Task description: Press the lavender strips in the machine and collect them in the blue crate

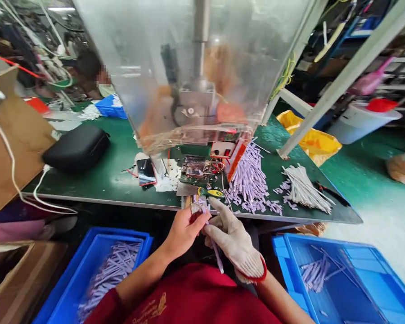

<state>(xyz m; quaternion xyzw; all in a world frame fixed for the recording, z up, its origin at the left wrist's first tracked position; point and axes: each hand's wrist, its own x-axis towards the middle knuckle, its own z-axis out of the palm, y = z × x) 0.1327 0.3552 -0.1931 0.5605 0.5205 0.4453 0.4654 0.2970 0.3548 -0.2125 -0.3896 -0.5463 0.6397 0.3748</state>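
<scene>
My left hand [185, 230], bare, is closed with the thumb pressed on a narrow lilac strip [218, 258]. A small whitish piece, too unclear to name, shows at its fingertips. My right hand [234, 240] wears a white knit glove with a red cuff. Its thumb and curled fingers close around the same strip, while the index finger reaches forward. The strip's lower end hangs down between the hands. Just beyond the fingers, a scraper [211, 192] with a green and yellow handle lies at the table edge.
A machine with a cloudy clear shield [148, 58] stands ahead. Right of it lie a heap of lilac strips [251, 180] and white strips [305, 191]. A phone [146, 172] and black case [77, 147] lie left. Blue bins [145, 238] [283, 256] flank me below.
</scene>
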